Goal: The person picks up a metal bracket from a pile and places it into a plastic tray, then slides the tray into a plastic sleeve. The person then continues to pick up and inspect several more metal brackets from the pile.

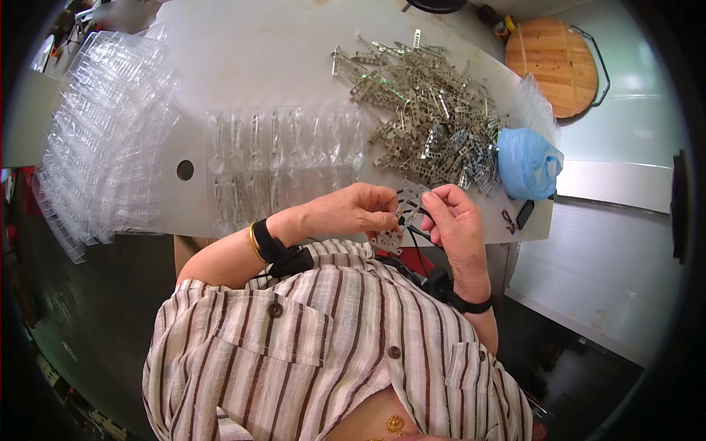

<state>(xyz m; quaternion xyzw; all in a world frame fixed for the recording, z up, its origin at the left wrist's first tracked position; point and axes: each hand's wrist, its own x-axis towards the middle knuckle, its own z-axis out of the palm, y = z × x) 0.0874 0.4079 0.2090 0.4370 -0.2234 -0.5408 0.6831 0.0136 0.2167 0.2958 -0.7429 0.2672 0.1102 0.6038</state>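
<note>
Striped shirt up close, I saw left hand and right hand fingers pinching metal strips slanted between them

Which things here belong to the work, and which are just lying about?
Seemingly in use:
- metal pieces between left hand and right hand
- metal pile
- clear compartment tray
- stacked clear trays

Probably lying about:
- blue bag
- round wooden board
- small black object

No writing, label, number or sign can be read. A small yellowish mark stands low on the white panel at the right, too indistinct to tell whether it is a character; pale patches on the blue plastic bag show no legible print.
</note>
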